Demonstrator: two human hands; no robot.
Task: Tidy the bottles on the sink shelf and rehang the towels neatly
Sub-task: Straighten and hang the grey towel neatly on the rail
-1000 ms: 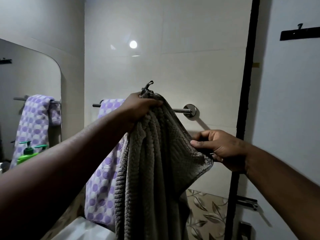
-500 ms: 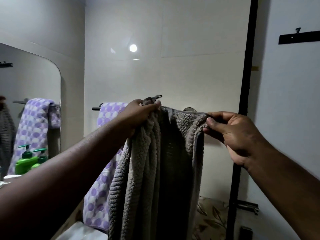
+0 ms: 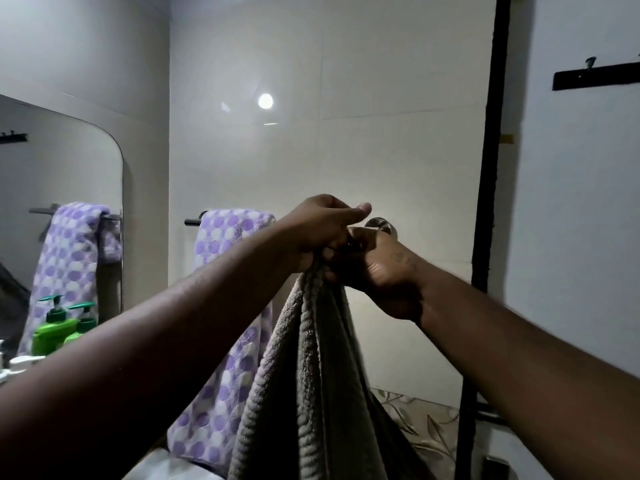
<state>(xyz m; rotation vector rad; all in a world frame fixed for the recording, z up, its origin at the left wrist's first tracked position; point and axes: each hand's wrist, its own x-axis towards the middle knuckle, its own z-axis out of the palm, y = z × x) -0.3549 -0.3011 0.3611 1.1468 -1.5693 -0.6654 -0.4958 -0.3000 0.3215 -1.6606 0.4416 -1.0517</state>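
A grey ribbed towel [image 3: 318, 393] hangs in folds from both hands in front of the wall rail. My left hand [image 3: 318, 226] grips its bunched top edge. My right hand [image 3: 377, 271] meets the left one and holds the same top edge from the right. A purple-and-white dotted towel [image 3: 225, 306] is draped over the left part of the chrome towel rail [image 3: 194, 221]. The rail's right mount [image 3: 379, 224] peeks out behind my hands. Green pump bottles [image 3: 55, 327] stand at the far left beside the mirror.
A mirror [image 3: 62, 188] on the left wall reflects the dotted towel and a rail. A black vertical frame [image 3: 491, 202] runs down the right side, with a black hook strip [image 3: 595, 76] on the wall beyond. Leaf-patterned tiles [image 3: 422, 420] lie low on the wall.
My right hand has moved left and brought the towel's right corner to my left hand, so the spread towel is now folded together. Both hands sit a little higher in front of the rail.
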